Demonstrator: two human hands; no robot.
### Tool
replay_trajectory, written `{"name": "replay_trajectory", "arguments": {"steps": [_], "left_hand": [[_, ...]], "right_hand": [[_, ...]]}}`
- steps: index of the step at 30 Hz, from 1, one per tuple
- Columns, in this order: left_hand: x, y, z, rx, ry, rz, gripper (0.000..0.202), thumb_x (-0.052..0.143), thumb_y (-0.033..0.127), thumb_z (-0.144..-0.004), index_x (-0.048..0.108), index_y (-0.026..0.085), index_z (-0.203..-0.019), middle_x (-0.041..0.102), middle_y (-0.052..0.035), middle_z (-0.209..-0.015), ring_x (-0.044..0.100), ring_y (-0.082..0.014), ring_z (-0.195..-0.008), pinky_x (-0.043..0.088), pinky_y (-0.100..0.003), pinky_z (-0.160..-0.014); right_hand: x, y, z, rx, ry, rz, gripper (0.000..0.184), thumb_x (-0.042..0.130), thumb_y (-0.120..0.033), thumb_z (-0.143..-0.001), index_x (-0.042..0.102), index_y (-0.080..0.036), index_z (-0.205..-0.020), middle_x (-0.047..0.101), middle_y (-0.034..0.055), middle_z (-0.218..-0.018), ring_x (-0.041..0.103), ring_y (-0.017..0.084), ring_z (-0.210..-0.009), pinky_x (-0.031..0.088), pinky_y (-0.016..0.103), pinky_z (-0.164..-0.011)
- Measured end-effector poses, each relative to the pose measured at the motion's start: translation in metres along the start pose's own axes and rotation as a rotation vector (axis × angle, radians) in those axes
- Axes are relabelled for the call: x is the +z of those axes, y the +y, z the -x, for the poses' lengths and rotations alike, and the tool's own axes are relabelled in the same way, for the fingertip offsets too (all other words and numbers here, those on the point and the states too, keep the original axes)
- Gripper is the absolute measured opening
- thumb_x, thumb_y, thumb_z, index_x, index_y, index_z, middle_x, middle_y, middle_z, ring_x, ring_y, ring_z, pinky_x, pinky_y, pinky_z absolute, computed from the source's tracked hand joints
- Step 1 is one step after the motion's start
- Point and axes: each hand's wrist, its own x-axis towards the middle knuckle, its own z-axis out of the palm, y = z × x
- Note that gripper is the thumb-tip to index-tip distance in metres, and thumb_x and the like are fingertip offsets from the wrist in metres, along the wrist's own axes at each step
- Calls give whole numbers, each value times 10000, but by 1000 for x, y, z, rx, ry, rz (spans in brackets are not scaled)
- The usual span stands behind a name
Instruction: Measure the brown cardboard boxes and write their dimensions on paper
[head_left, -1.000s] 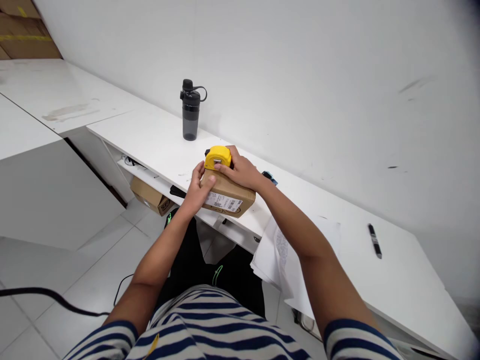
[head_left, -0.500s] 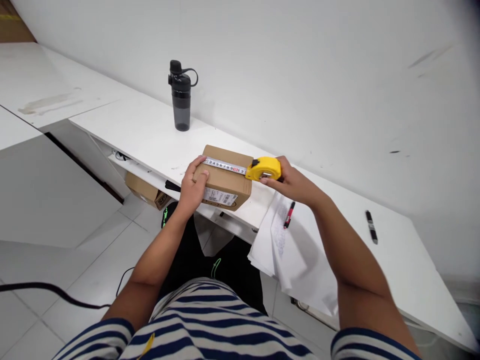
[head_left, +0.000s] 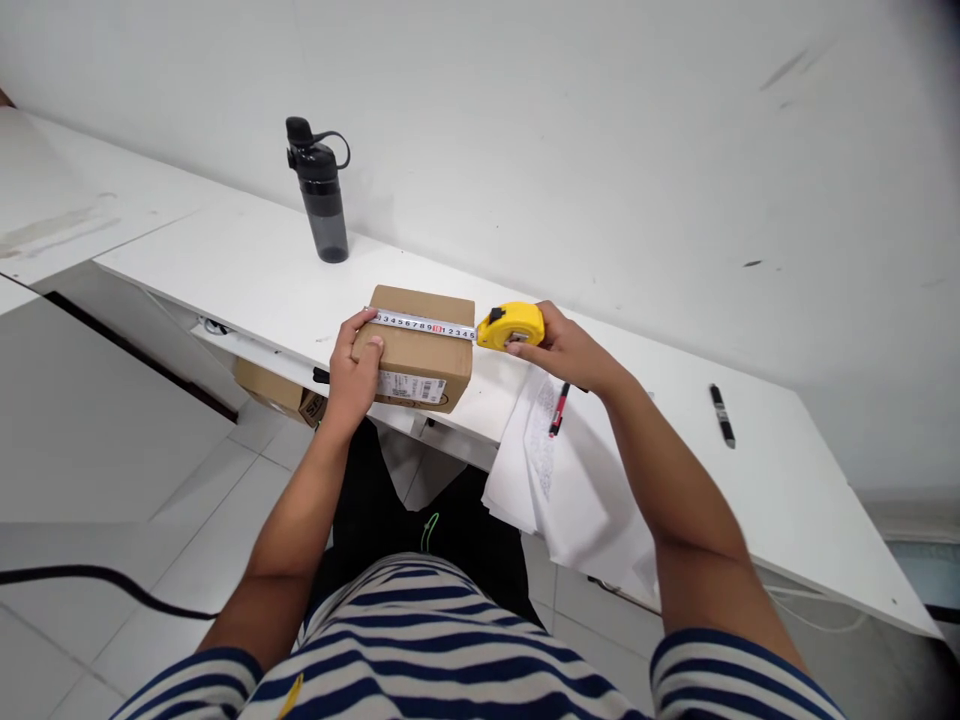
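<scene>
A brown cardboard box (head_left: 420,362) with a white label on its near side sits on the white table. The silver blade (head_left: 427,326) of a tape measure runs across its top, numbers up. At the box's left edge, my left hand (head_left: 354,372) grips the box and holds the blade's end, fingers at the edge and thumb on top. My right hand (head_left: 574,350) is wrapped round the yellow tape measure case (head_left: 512,327), just beyond the box's right edge. The palm hides part of the case.
A dark water bottle (head_left: 321,200) stands near the wall. Written-on papers (head_left: 592,480) with a red and black pen (head_left: 558,410) lie under my right forearm. A black marker (head_left: 722,416) lies farther right. Another cardboard box (head_left: 274,388) is below the table (head_left: 247,270).
More blade is drawn out. The yellow case has gone from over the box's right end to just past its edge. My left hand keeps its hold; the view has shifted.
</scene>
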Motion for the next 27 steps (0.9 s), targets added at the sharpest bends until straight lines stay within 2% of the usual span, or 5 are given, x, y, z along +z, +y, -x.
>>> {"name": "replay_trajectory", "arguments": {"steps": [9,14,17,22,27], "left_hand": [[-2,-4,1,18,-25,-16,419,593,329,-886,649,225,-1287,625,-65,-1421,540,-257,-1363,388,-409,-1210],[1,-12,6,-52,34,86,797,662,410,-883,278,311,-1574,421,-124,-1595,462,-281,-1442,394,-446,-1194],[6,-14,12,-80,103,122,913,682,437,-871,138,307,-1593,367,-166,-1607,449,-298,-1451,395,-470,-1186],[15,-18,13,-8,236,78,844,672,368,-865,187,261,-1547,313,-181,-1630,370,-290,-1506,299,-476,-1243],[16,-30,-19,22,314,24,797,645,345,-858,210,228,-1515,274,-185,-1643,265,-264,-1558,245,-483,-1263]], "right_hand": [[31,-61,-51,-114,7,399,610,553,-732,-850,505,-222,-1180,646,22,-793,582,216,-677,360,299,-604],[75,-113,-91,-208,-5,508,589,489,-711,-901,505,-189,-1174,697,73,-864,608,233,-711,351,304,-612],[94,-134,-104,-245,-9,497,514,482,-636,-943,501,-173,-1165,711,94,-920,626,241,-762,359,309,-625],[96,-135,-96,-238,96,391,506,518,-640,-933,516,-195,-1171,708,63,-900,638,243,-774,380,315,-652],[75,-101,-46,-210,280,49,576,627,-692,-844,505,-247,-1188,698,30,-940,650,238,-823,458,344,-710]]}}
